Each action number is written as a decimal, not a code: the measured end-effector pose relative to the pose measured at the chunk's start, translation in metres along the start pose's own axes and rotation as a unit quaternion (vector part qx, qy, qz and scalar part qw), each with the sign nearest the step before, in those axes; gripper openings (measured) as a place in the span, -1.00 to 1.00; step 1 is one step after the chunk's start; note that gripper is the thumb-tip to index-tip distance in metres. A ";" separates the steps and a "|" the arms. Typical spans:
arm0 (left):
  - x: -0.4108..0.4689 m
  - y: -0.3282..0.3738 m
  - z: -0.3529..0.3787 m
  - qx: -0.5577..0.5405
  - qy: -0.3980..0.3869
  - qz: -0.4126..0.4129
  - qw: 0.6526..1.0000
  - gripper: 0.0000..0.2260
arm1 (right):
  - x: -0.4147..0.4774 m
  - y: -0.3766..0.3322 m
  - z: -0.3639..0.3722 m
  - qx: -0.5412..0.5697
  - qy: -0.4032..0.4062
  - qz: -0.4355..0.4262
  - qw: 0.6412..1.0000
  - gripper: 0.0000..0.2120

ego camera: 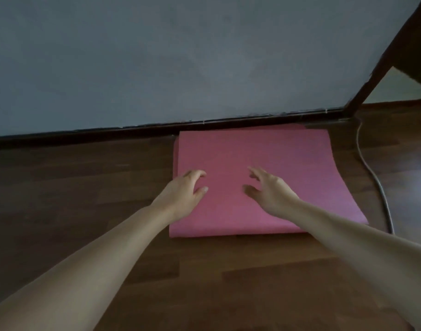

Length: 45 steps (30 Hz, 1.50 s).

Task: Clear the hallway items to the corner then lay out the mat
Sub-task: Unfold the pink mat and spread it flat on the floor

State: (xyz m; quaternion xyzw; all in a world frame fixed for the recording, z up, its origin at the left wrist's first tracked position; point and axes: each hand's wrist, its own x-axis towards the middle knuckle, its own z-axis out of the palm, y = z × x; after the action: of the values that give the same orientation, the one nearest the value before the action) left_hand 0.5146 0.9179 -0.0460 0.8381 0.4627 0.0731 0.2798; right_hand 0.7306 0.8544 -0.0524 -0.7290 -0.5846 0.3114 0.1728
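A pink mat [271, 154] lies folded in layers on the dark wooden floor, its far edge against the skirting board. Both my arms reach out over it. My left hand [184, 194] hovers over the mat's left part with fingers loosely curled, holding nothing. My right hand [268, 188] is over the mat's middle with fingers spread and relaxed, also holding nothing. Whether either hand touches the mat I cannot tell.
A grey wall [180, 63] with a dark skirting board [85, 134] runs behind the mat. A dark door frame [384, 65] stands at the right. A grey cable [374, 175] runs along the floor to the right of the mat.
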 end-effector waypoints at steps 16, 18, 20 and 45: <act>0.041 -0.065 0.159 0.230 -0.211 0.035 0.949 -0.25 | 0.010 0.161 0.099 -0.256 -0.137 0.024 0.957 -0.17; 0.048 -0.063 0.164 0.257 -0.216 0.045 0.941 -0.24 | 0.011 0.168 0.101 -0.267 -0.134 0.013 0.954 -0.18; 0.051 -0.060 0.170 0.285 -0.232 0.053 0.929 -0.27 | 0.013 0.170 0.103 -0.275 -0.129 0.004 0.953 -0.16; -0.099 -0.270 0.056 0.275 -0.258 -0.090 0.922 -0.33 | 0.049 -0.029 0.271 -0.257 -0.235 -0.172 0.921 -0.35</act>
State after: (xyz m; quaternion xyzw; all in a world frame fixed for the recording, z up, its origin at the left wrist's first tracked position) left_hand 0.2827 0.9267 -0.2243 0.8269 0.4498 -0.3010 0.1528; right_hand 0.5376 0.8781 -0.2492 -0.5421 -0.7850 0.2784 -0.1116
